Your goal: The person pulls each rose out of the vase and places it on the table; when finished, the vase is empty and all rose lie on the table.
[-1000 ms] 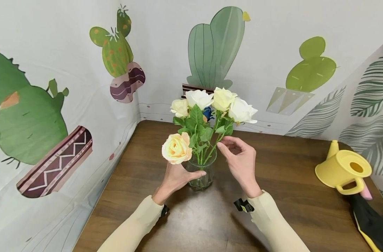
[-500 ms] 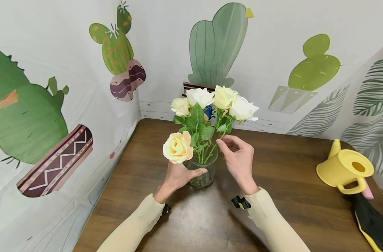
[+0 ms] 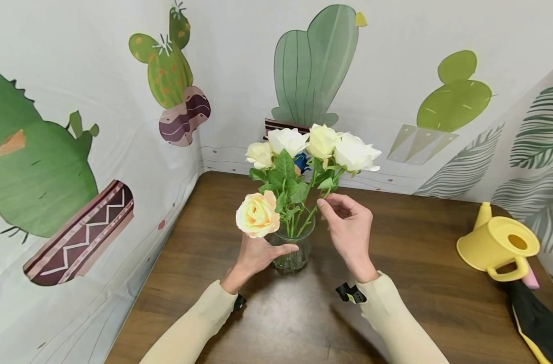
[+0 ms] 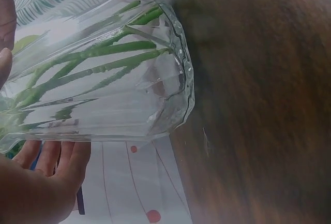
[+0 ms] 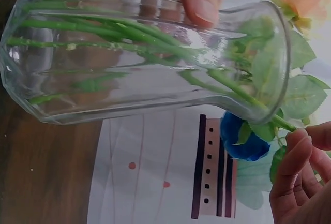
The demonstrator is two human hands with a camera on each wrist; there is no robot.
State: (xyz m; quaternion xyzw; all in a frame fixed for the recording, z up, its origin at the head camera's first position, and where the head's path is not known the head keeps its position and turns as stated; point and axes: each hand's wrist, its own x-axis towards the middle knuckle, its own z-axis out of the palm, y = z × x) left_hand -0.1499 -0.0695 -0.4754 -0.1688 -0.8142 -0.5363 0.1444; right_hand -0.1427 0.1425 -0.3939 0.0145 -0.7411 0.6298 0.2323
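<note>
The vase stands upright on the table; the left hand curls round it, thumb in front, fingers behind; the right hand pinches a stem between thumb and fingertip, just above the vase.

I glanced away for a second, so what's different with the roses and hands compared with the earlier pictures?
The right hand has shifted slightly to the right, and the rightmost white rose, whose stem it pinches, has moved the same way. Nothing was visibly let go or newly taken. The left hand still holds the glass vase; the peach rose and watering can stayed put.
</note>
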